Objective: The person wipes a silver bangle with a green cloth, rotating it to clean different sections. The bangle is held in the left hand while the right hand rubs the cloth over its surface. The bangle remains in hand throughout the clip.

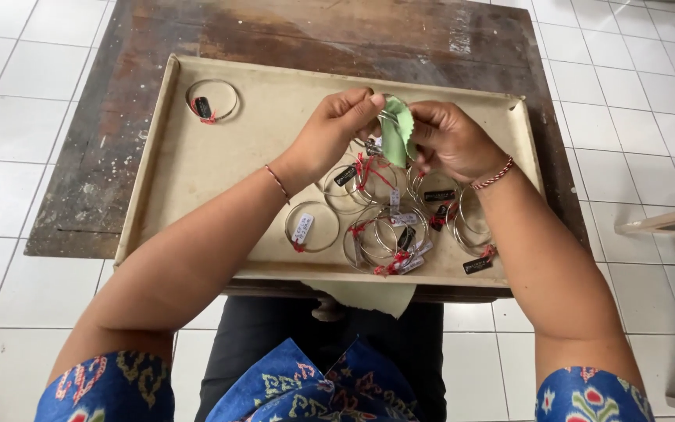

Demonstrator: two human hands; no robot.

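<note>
1. My left hand (336, 129) is curled nearly closed, thumb and fingertips pinching the upper edge of a small green cloth (397, 130) and the thin silver bangle (387, 119) wrapped in it.
2. My right hand (451, 141) is also closed, its fingers pressing the other side of the cloth, so both hands meet above the middle of the tray.
3. I can see only a sliver of the bangle at the top of the cloth; the rest is hidden.
4. Directly below my hands lies a heap of tagged silver bangles (400, 223), overlapping, with red ties and black or white tags.
5. One lone bangle (212, 100) sits well apart in the far left corner.
6. Everything rests on a beige tray (220, 168), which lies on a worn wooden table (119, 156) over a white tiled floor (17, 94).
</note>
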